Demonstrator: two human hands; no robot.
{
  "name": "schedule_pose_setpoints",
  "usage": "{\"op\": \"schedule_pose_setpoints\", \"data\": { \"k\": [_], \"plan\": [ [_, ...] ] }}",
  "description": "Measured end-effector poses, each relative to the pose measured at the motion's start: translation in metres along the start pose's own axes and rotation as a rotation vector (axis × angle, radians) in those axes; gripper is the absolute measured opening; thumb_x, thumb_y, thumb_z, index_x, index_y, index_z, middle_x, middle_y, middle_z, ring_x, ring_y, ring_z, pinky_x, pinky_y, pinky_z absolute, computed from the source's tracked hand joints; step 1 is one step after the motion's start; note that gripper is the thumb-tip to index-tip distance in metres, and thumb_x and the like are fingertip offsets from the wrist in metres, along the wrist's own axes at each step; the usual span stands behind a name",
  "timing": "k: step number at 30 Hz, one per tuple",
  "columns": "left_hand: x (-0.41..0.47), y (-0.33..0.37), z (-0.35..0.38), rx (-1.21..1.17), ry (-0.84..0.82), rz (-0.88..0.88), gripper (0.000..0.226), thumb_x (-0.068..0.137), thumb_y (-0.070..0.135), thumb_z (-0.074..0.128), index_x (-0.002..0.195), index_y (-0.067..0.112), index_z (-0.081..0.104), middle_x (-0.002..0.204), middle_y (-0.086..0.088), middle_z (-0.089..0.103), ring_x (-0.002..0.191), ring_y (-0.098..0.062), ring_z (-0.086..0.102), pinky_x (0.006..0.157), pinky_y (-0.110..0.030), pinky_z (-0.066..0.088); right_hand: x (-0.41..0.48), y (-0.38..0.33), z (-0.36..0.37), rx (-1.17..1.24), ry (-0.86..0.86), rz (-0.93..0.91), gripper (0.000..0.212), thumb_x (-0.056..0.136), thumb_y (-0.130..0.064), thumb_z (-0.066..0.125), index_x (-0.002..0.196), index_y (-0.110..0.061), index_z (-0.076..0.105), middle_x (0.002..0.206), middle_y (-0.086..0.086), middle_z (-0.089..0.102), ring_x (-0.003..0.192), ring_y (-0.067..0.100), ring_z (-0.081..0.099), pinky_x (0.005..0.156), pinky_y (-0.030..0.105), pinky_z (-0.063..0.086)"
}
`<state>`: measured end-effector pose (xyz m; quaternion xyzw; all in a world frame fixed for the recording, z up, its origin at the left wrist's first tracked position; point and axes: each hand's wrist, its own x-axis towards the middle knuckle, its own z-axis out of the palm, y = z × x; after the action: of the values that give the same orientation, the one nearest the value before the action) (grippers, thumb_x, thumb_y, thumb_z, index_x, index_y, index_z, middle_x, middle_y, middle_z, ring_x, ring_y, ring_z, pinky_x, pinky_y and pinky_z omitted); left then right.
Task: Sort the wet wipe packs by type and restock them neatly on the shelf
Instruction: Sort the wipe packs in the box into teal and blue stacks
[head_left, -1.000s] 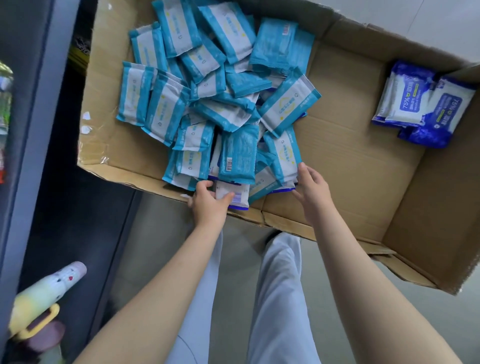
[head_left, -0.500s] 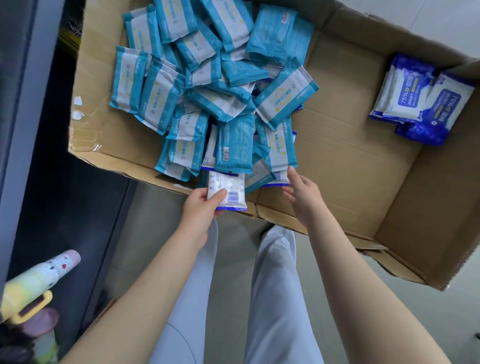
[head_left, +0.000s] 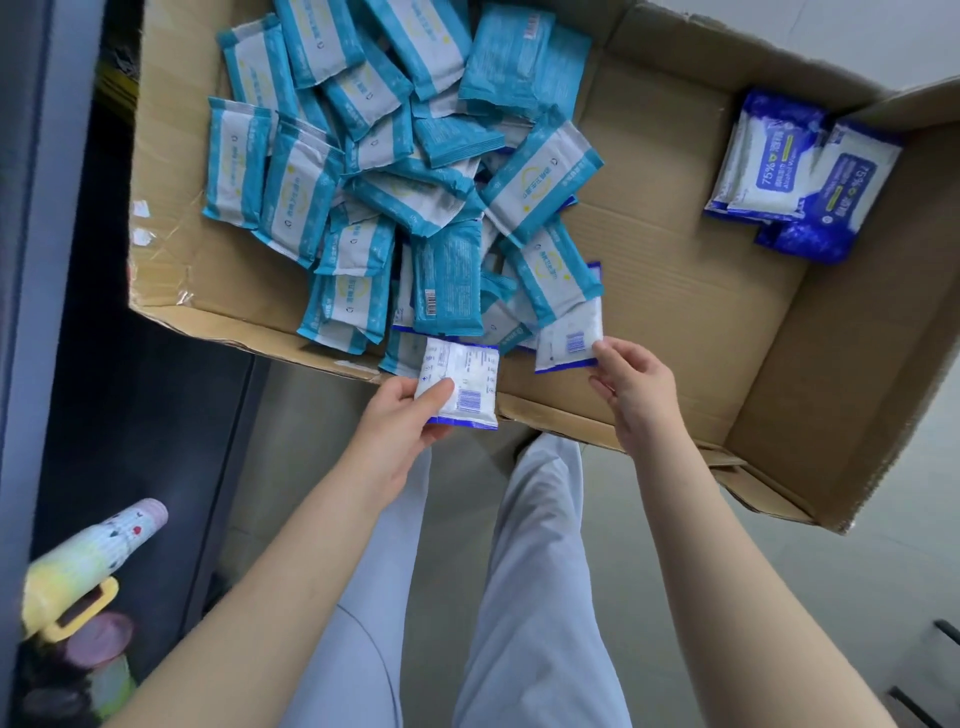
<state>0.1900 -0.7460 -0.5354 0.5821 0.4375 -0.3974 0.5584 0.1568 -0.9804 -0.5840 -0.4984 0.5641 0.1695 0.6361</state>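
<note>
Now my left hand (head_left: 400, 421) grips the white pack (head_left: 462, 384) with my thumb across its face, held over the near edge of the cardboard box (head_left: 675, 249), a little farther out of the heap than half a second ago. My right hand (head_left: 631, 384), which was only reaching under the heap's edge then, pinches the second white pack (head_left: 569, 338) by its near corner between thumb and fingertips. That pack is drawn mostly free, its far end still tucked under the teal packs (head_left: 291, 192) heaped in the box's left half. Both white packs lie back side up, blue-edged, each showing a blue barcode and fine print too small to read. One teal pack also shows a barcode on its back; the teal fronts carry a yellow ring and blurred lettering. Well apart in the box's right corner, the dark blue packs (head_left: 800, 176) read "75%".
</note>
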Motion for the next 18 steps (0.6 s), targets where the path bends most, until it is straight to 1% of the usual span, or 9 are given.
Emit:
{"op": "schedule_pose_setpoints", "data": {
  "k": [2, 3, 6, 8, 10, 12, 15, 17, 18],
  "plan": [
    [-0.007, 0.007, 0.004, 0.032, -0.030, 0.013, 0.021, 0.096, 0.018, 0.062, 0.111, 0.007, 0.054, 0.096, -0.004, 0.073, 0.077, -0.007, 0.071, 0.066, -0.020, 0.056, -0.010, -0.006, -0.017, -0.017, 0.066, -0.062, 0.005, 0.091, -0.022, 0.071, 0.095, -0.019, 0.069, 0.097, -0.001, 0.072, 0.089, 0.010, 0.065, 0.085, 0.026, 0.053],
    [-0.011, 0.010, 0.007, 0.048, -0.048, 0.021, 0.020, 0.096, 0.018, 0.062, 0.111, 0.007, 0.054, 0.096, -0.005, 0.074, 0.077, -0.008, 0.072, 0.066, -0.020, 0.056, -0.015, -0.010, -0.023, -0.047, 0.094, -0.103, 0.008, 0.090, -0.023, 0.072, 0.096, -0.018, 0.070, 0.097, -0.002, 0.072, 0.090, 0.009, 0.065, 0.085, 0.024, 0.053],
    [-0.019, 0.021, 0.024, 0.079, -0.095, 0.073, 0.019, 0.096, 0.018, 0.062, 0.110, 0.009, 0.054, 0.100, -0.007, 0.073, 0.082, -0.011, 0.071, 0.074, -0.024, 0.058, -0.020, -0.020, -0.034, -0.111, 0.104, -0.191, 0.018, 0.089, -0.023, 0.073, 0.104, -0.012, 0.073, 0.096, -0.004, 0.072, 0.080, -0.005, 0.064, 0.073, 0.009, 0.050],
    [-0.015, 0.030, 0.036, 0.092, -0.093, 0.121, 0.019, 0.096, 0.018, 0.062, 0.110, 0.009, 0.054, 0.104, -0.009, 0.073, 0.088, -0.016, 0.072, 0.082, -0.031, 0.058, -0.016, -0.023, -0.036, -0.097, 0.109, -0.185, 0.024, 0.090, -0.025, 0.072, 0.108, -0.009, 0.072, 0.097, -0.004, 0.072, 0.077, -0.010, 0.063, 0.068, 0.006, 0.047],
    [-0.002, 0.037, 0.049, 0.115, -0.068, 0.172, 0.017, 0.095, 0.020, 0.063, 0.107, 0.011, 0.054, 0.106, -0.010, 0.073, 0.096, -0.022, 0.071, 0.091, -0.040, 0.056, -0.007, -0.024, -0.035, -0.067, 0.126, -0.162, 0.029, 0.092, -0.028, 0.069, 0.115, -0.010, 0.070, 0.103, -0.003, 0.071, 0.082, -0.007, 0.062, 0.065, 0.006, 0.046],
    [0.015, 0.044, 0.061, 0.160, -0.048, 0.208, 0.012, 0.096, 0.020, 0.062, 0.102, 0.016, 0.053, 0.106, -0.007, 0.072, 0.094, -0.018, 0.071, 0.089, -0.039, 0.056, 0.006, -0.021, -0.034, -0.037, 0.151, -0.137, 0.034, 0.093, -0.029, 0.068, 0.123, -0.012, 0.066, 0.111, -0.002, 0.069, 0.086, -0.004, 0.061, 0.065, 0.006, 0.045],
    [0.039, 0.051, 0.076, 0.208, -0.032, 0.238, 0.013, 0.097, 0.020, 0.060, 0.107, 0.016, 0.052, 0.109, -0.003, 0.070, 0.090, -0.010, 0.070, 0.075, -0.024, 0.057, 0.030, -0.014, -0.028, -0.028, 0.221, -0.109, 0.046, 0.093, -0.028, 0.068, 0.133, -0.009, 0.057, 0.121, 0.001, 0.063, 0.097, 0.002, 0.060, 0.075, 0.009, 0.047],
    [0.055, 0.055, 0.082, 0.239, -0.014, 0.249, 0.022, 0.096, 0.021, 0.061, 0.115, 0.015, 0.051, 0.114, -0.003, 0.068, 0.095, -0.011, 0.069, 0.076, -0.024, 0.057, 0.046, -0.007, -0.023, -0.073, 0.261, -0.109, 0.053, 0.092, -0.029, 0.069, 0.138, -0.007, 0.052, 0.130, 0.004, 0.059, 0.113, 0.012, 0.058, 0.089, 0.017, 0.046],
    [0.062, 0.057, 0.085, 0.255, -0.007, 0.256, 0.025, 0.096, 0.023, 0.062, 0.117, 0.015, 0.051, 0.116, -0.003, 0.068, 0.097, -0.012, 0.069, 0.077, -0.026, 0.057, 0.053, -0.004, -0.021, -0.093, 0.273, -0.107, 0.055, 0.092, -0.029, 0.069, 0.138, -0.006, 0.051, 0.130, 0.004, 0.058, 0.116, 0.013, 0.056, 0.093, 0.020, 0.043]
  ]
}}
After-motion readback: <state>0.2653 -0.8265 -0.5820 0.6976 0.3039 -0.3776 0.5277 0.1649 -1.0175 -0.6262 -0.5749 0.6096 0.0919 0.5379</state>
